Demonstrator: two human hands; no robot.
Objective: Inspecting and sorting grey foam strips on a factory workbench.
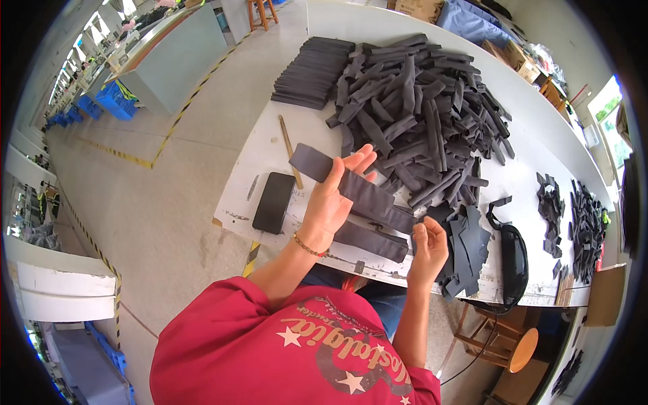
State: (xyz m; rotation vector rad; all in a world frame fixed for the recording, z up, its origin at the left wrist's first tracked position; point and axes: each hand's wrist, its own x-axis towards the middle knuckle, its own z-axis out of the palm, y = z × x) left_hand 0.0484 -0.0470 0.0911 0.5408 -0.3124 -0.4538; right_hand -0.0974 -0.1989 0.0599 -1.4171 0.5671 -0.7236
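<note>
A dark grey fabric strip (370, 194) stretches between my two hands above the near edge of the white table (233, 192). My left hand (332, 201) grips it near its left end, thumb over the top and fingers beneath and beyond. At the strip's right end, my right hand (429, 248) pinches with thumb and forefinger. A second dark strip (372, 241) lies below it at the table's edge. Left of my left hand are a black phone (273, 202) and a thin wooden stick (287, 145). Flat black pieces (466, 250) overlap beside my right hand.
A big heap of dark fabric tubes (432, 115) covers the table's far middle, beside a neat stack of strips (314, 71). A shiny black case (513, 263) stands at the right, with smaller dark piles (586, 226) farther on. A wooden stool (520, 347) is below.
</note>
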